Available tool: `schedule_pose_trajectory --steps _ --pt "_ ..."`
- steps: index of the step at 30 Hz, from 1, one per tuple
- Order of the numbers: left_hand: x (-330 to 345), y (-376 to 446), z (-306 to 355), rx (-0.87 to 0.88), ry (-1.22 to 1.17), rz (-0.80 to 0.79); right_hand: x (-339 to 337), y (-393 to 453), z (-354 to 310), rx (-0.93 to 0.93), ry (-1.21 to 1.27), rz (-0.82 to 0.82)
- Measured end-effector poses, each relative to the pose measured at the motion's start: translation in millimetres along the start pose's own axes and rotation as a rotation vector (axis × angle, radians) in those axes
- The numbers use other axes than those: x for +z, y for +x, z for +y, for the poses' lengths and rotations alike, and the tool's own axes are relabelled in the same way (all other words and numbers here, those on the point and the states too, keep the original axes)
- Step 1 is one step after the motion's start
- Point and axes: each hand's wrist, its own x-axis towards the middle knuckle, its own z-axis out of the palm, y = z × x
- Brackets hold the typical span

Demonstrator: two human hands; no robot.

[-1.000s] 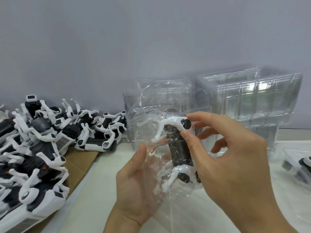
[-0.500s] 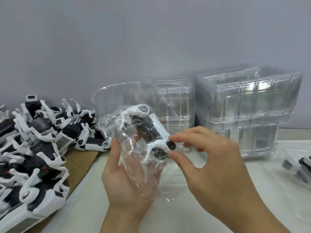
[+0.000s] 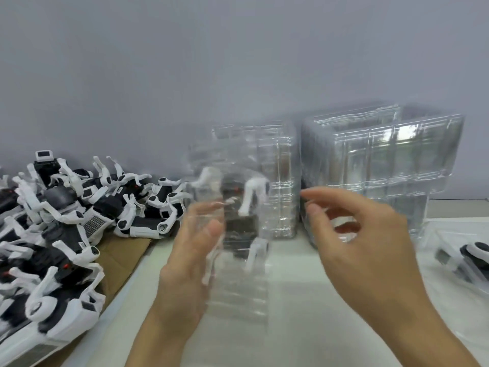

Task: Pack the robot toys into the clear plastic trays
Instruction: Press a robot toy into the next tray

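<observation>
Robot toys (image 3: 60,234), black and white, lie heaped in a large pile on brown cardboard (image 3: 124,250) at the left of the tabletop (image 3: 296,300), not yet packed. In the middle, the left hand (image 3: 190,263) holds up a clear plastic tray (image 3: 238,282) with one toy (image 3: 238,215) seated inside it; the fingers are blurred, so how tightly they grip cannot be told. The right hand (image 3: 370,245) hovers just beside the tray, fingers loosely curled around nothing. Behind stand two stacks of empty trays (image 3: 383,160). At the far right edge lies another toy (image 3: 473,255), seemingly already in clear plastic. Judging by the pile, most of the work remains.
</observation>
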Motion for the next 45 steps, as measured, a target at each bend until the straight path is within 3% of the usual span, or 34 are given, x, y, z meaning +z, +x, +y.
schedule_pose_trajectory --steps 3,7,11,17,20,23,25,27,29,33,40,42,45 --pt "-12.0 0.2 5.2 0.035 0.458 -0.128 -8.4 5.6 -2.4 0.032 0.054 0.129" --pt "-1.7 0.1 10.2 0.070 0.995 -0.112 -13.7 7.4 -0.9 0.098 0.010 0.174" --pt "3.8 -1.0 13.8 0.046 1.074 -0.127 -20.9 9.1 -1.0 0.125 -0.022 0.255" --pt "12.5 -4.1 6.6 -0.221 1.190 -0.270 -16.6 7.4 -3.8 0.194 0.069 0.270" --pt "23.0 -0.6 3.7 -0.043 1.020 -0.241 -9.4 4.9 -5.3 0.191 0.102 0.225" --pt "19.8 6.4 0.7 0.139 0.759 0.081 -3.3 2.2 -8.9 0.165 0.136 0.144" --pt "8.1 10.2 -4.6 0.093 0.911 0.389 1.8 -1.5 -11.9 0.117 0.078 0.034" --pt "-0.8 9.5 -9.4 -0.131 1.013 0.532 8.9 -6.9 -14.5 0.056 -0.013 -0.081" --pt "-1.9 8.5 -10.8 -0.294 0.920 0.521 16.7 -12.9 -17.2 -0.007 -0.104 -0.161" --pt "8.6 11.0 -11.9 -0.345 0.647 0.454 28.1 -18.1 -21.8 -0.052 -0.166 -0.212" --pt "30.7 6.7 -18.8 -0.510 0.116 -0.049 28.0 -16.9 -19.2 -0.030 -0.165 -0.271" --pt "33.4 6.9 -22.2 -0.498 0.115 -0.053 27.9 -16.7 -20.4 -0.014 -0.172 -0.297" --pt "28.2 12.5 -25.5 -0.445 0.141 0.126 26.5 -19.5 -21.0 0.000 -0.202 -0.411"
